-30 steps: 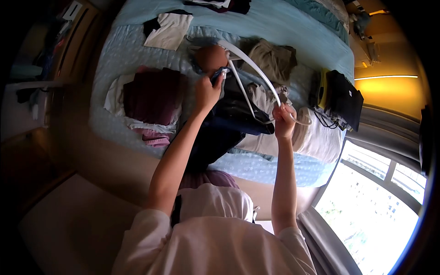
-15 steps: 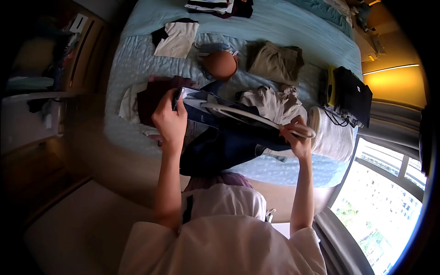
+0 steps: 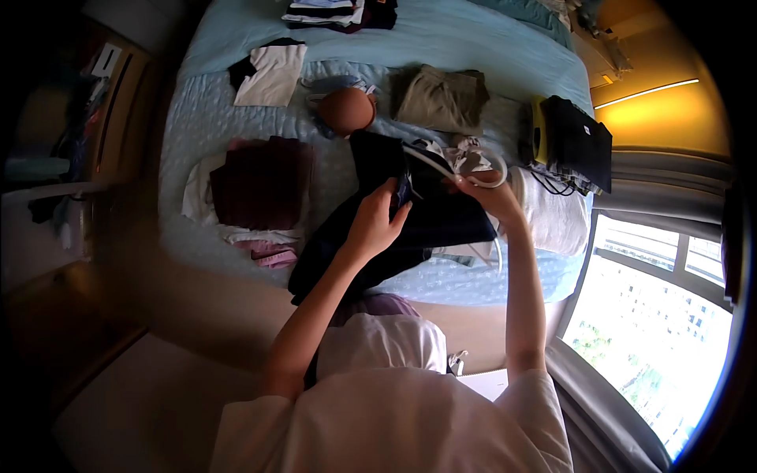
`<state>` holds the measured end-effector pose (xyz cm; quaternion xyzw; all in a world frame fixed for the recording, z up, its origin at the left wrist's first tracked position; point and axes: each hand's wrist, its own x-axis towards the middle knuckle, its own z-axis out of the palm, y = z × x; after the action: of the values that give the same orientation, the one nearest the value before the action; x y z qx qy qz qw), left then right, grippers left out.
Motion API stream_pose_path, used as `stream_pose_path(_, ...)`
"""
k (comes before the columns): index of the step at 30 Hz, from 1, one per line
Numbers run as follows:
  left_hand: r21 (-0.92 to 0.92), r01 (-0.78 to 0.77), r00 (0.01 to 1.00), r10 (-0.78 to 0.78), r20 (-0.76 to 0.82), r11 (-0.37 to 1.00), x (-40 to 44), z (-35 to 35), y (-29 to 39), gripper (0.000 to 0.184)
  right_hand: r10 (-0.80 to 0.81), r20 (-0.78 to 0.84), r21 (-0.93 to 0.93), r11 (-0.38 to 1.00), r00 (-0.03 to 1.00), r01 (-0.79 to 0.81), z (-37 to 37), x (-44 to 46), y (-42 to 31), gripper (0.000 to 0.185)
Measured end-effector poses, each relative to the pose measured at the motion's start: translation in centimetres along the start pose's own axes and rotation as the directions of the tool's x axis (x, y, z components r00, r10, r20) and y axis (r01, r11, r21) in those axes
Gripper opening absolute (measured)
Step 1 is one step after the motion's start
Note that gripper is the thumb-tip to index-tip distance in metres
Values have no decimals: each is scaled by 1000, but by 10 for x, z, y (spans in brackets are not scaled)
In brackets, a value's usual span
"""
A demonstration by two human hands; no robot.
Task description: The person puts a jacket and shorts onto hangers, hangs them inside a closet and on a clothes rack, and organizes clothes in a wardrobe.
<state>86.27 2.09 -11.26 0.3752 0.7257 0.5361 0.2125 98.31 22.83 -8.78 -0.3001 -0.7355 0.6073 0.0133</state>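
Observation:
Dark navy trousers [image 3: 371, 221] hang bunched over the bed's near edge, between my two hands. My left hand [image 3: 376, 217] pinches them at the waistband, thumb on top. Closed around a white hanger [image 3: 432, 160] is my right hand [image 3: 490, 197], at the right side of the trousers. The hanger's curved end loops up above that hand, and part of its length is hidden by the dark cloth. Just behind my right hand lies a light beige garment [image 3: 465, 154], partly covered.
On the blue bedspread [image 3: 177, 134] lie a folded maroon garment [image 3: 260, 185], a brown bra [image 3: 345, 110], a cream-and-black top [image 3: 272, 75], olive trousers [image 3: 443, 98], a dark clothes stack [image 3: 579, 142] and a rolled white textile [image 3: 552, 209]. A window [image 3: 646, 315] is at right.
My left hand has moved right with the waistband, closer to my right hand, uncovering the maroon garment. The hanger has turned and risen. The view has shifted slightly.

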Motion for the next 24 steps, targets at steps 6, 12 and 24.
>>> stream_pose_path(6, 117, -23, 979, -1, 203, 993, 23, 55, -62, 42, -121, -581, -129, 990, 805, 55, -13, -2, 95, 51)
stream_pose_path(12, 251, -313, 934, 247, 259, 916, 90, 50, -62, 47, -527, -363, -600, 763, 768, 240, 12, -21, 51, 21)
stream_pose_path(24, 328, -522, 789, 301, 535, 787, 119, 86, -91, 28, -336, -245, -586, 799, 909, 137, 8, 29, 104, 27)
